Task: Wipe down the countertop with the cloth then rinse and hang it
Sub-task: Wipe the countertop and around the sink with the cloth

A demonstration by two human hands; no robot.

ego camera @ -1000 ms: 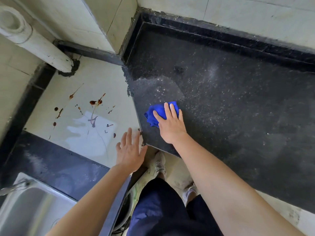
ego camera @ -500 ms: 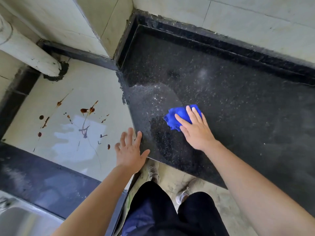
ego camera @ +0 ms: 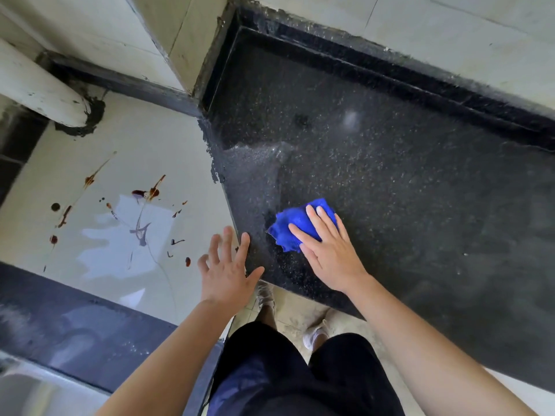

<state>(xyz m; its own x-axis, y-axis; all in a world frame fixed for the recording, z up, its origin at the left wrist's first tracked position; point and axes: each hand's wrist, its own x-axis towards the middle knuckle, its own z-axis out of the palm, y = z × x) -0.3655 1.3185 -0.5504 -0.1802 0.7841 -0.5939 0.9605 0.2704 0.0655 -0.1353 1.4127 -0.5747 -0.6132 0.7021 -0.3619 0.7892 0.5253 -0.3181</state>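
Observation:
A crumpled blue cloth (ego camera: 292,225) lies on the black speckled countertop (ego camera: 405,190), near its left front corner. My right hand (ego camera: 329,250) presses flat on the cloth with straight fingers, covering its near half. A wet wiped streak runs across the stone to the left of the cloth and behind it. My left hand (ego camera: 226,270) hovers with spread fingers over the counter's left edge and holds nothing.
Left of the counter lies a lower white tiled surface (ego camera: 126,235) with brown stains and a wet patch. A white pipe (ego camera: 39,91) enters at the far left. A dark ledge (ego camera: 75,325) and a steel sink corner (ego camera: 27,391) are at the lower left. Tiled walls border the counter's back.
My right hand slid the cloth to the right across the counter, then back a little toward the left edge. My left hand stayed by the counter's edge, fingers spread.

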